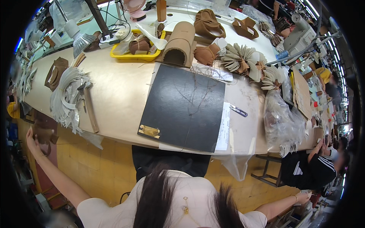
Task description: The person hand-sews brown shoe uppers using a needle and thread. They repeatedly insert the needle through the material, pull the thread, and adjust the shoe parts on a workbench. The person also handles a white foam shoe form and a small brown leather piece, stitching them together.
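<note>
Left hand [33, 143] and right hand [303, 198]: they made two.
Black board [182, 110]: there was one.
Hammer [90, 108]: one was in sight.
Small dark-handled tool [239, 111]: one was visible.
Yellow tray [133, 58]: there was one.
Curved brown form [181, 36]: a single one showed.
Pink fan [137, 16]: one was partly visible.
Lamp bulb [82, 42]: there was one.
Blue spool [282, 55]: one could be seen.
Paper sheets [223, 131]: at least two showed.
Fanned bundles [238, 59]: at least two were visible; overlap hid the exact number.
White strips [62, 99]: they lay too tangled to count.
Co-worker in black [310, 173]: at least one was near.
</note>
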